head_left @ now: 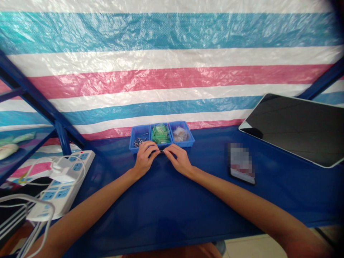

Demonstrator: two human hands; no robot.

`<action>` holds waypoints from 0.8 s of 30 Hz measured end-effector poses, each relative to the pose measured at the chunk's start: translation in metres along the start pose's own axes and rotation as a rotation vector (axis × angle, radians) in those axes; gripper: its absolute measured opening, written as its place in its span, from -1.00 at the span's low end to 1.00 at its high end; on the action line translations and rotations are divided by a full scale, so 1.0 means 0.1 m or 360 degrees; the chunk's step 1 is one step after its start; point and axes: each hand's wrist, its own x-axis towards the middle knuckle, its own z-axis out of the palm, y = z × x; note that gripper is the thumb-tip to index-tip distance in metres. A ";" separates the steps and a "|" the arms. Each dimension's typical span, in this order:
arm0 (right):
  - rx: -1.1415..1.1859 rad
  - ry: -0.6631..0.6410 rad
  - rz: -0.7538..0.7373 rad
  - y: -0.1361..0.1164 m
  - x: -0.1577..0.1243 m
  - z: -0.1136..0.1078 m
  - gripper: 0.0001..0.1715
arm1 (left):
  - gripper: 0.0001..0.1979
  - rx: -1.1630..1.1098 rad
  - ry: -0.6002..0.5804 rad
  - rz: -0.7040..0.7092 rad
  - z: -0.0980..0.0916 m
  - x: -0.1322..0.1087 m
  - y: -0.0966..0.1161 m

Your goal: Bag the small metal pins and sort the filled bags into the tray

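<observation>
Left hand, right hand: both pinched nearly closed, on opposite ends of thin silvery piece; blue rectangular plastic bins just beyond, 12 o'clock.

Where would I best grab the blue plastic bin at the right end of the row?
Probably pinch the blue plastic bin by its right rim, coming from the right: that thin edge stands free, whereas the left side adjoins the middle bin, and the right hand is in front.

No legible text, brand, number or sign anywhere, power strip and blurred-out phone included.
</observation>
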 end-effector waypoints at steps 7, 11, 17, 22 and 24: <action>0.0064 0.0086 -0.0001 -0.01 0.00 0.01 -0.83 | -0.94 0.0001 0.0011 0.0011 0.01 0.00 0.00; 0.0065 0.0081 -0.0006 -0.01 0.00 0.01 -0.84 | -0.93 -0.0001 -0.0001 0.0006 -0.01 0.01 0.02; 0.0029 0.0095 -0.0003 -0.01 0.00 0.01 -0.81 | -0.93 -0.0025 0.0030 0.0019 -0.01 0.01 0.03; 0.0019 0.0104 -0.0019 0.00 0.01 0.01 -0.77 | -0.89 -0.0050 0.0025 0.0046 -0.01 0.01 0.02; 0.0007 0.0107 -0.0024 0.01 0.00 0.01 -0.75 | -0.91 -0.0050 0.0005 0.0052 -0.01 0.01 0.03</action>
